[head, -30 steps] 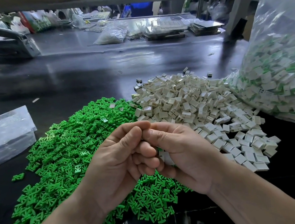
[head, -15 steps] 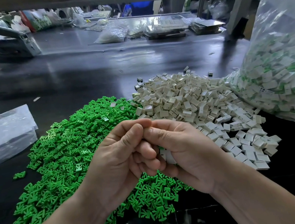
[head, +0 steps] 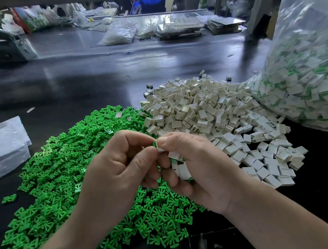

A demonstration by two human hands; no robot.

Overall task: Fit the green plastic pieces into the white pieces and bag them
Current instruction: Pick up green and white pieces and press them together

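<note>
While our left hand [head: 121,167] pinches a green piece [head: 154,144] | right hand [head: 198,167] clamps white pieces [head: 179,167] | hands touching above counter [head: 95,76].

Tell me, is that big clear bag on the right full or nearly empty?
Quite full, as far as the frame shows. The clear bag bulges with white pieces showing green inserts, stacked high against its wall; its top is out of view.

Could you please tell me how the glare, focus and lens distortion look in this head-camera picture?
Head view: bright glare streaks the dark table; the clear bag at right shines hazily and bows with wide-angle distortion; the far clutter is soft; the hands and green pile are evenly lit and sharp.
</note>
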